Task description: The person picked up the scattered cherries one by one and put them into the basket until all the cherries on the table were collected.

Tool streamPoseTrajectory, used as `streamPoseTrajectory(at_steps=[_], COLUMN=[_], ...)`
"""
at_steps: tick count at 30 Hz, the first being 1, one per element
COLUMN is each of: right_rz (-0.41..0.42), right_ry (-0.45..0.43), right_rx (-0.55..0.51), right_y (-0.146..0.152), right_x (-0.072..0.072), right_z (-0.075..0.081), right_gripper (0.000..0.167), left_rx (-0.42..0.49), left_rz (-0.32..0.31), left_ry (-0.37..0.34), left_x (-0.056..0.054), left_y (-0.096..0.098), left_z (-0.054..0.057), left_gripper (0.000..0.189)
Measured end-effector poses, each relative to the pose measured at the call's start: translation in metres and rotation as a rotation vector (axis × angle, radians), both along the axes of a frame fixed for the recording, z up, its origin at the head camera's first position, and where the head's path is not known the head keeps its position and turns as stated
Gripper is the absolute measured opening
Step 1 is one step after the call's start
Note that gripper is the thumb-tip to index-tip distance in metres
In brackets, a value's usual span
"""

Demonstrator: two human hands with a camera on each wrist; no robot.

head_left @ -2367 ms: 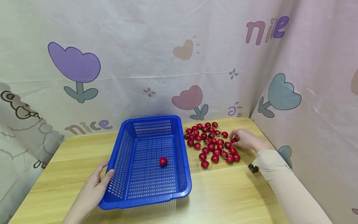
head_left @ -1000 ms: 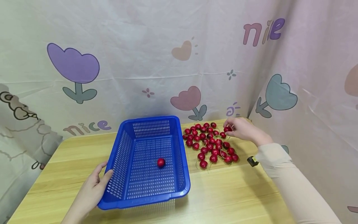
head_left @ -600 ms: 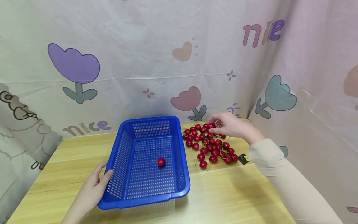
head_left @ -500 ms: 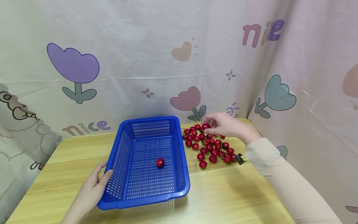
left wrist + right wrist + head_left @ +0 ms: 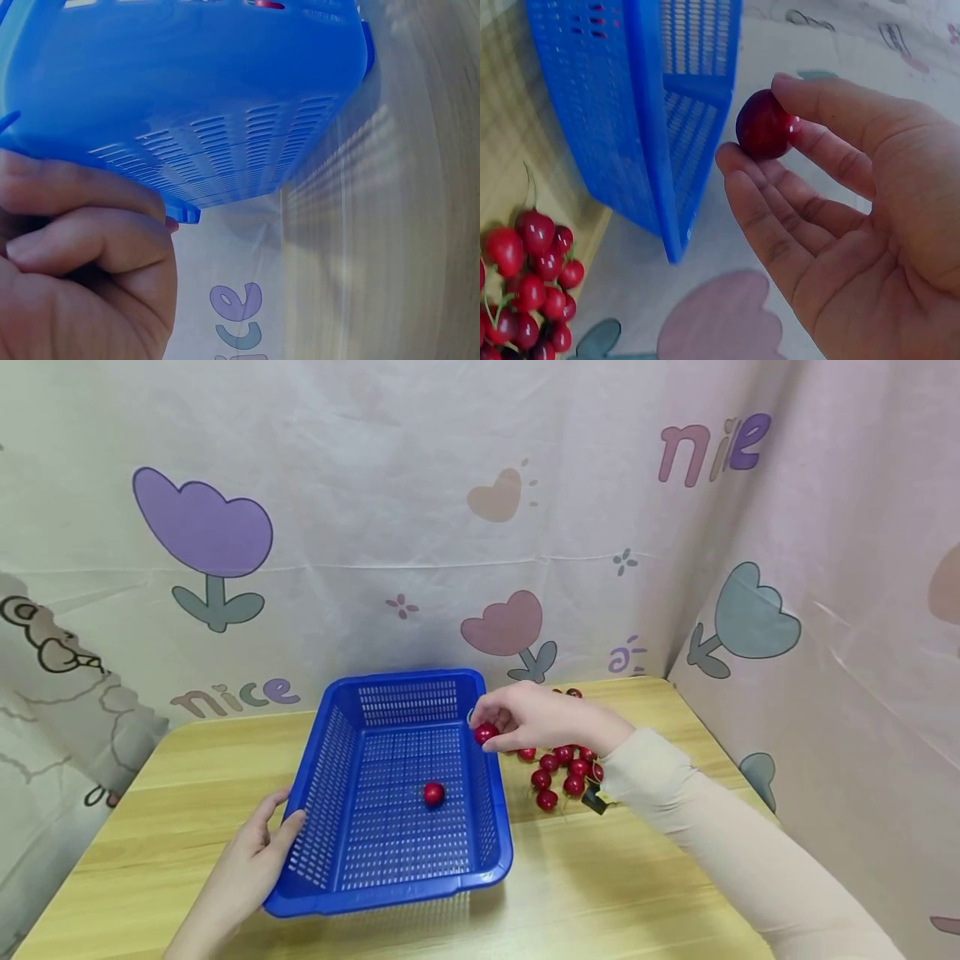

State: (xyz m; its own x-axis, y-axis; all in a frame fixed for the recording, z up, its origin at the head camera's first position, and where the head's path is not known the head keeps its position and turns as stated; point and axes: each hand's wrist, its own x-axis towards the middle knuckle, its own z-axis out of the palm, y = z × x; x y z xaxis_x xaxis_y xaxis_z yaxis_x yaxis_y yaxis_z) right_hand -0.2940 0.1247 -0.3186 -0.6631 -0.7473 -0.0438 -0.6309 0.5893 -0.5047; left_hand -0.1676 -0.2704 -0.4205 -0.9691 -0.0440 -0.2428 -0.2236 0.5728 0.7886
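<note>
Right hand (image 5: 536, 717) moved left since earlier, from loose cherries (image 5: 542, 779) to right rim of basket (image 5: 390, 893), hiding some of them; we see left hand (image 5: 247, 868) cut off in left-wrist view, gripping basket's left side; held cherry (image 5: 763, 126) pinched between right thumb and fingertips

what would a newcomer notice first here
Probably the blue basket near the head view's middle, one red cherry on its floor. Next, the held cherry, pinched in the right hand and seen against the basket's right rim, with a cluster of cherries on the table farther right. The large purple flower, upper left on the backdrop, also stands out.
</note>
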Motion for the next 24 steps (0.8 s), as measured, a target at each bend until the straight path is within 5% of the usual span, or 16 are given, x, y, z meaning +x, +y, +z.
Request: streamPoseTrajectory(at_steps=[12, 18, 24], right_rz=[0.215, 0.261, 0.274], right_ry=[-0.001, 0.007, 0.007], right_rx=[0.171, 0.307, 0.328], right_y=[-0.059, -0.077, -0.08], right_x=[0.019, 0.026, 0.031], right_z=[-0.025, -0.037, -0.042], right_gripper=[0.023, 0.023, 0.017], left_rx=[0.005, 0.025, 0.034], left_rz=[-0.011, -0.013, -0.012], left_ry=[0.008, 0.003, 0.003], left_x=[0.001, 0.0, 0.0], left_y=[-0.006, -0.006, -0.002], left_z=[-0.002, -0.002, -0.001], left_gripper=[0.072, 0.072, 0.072])
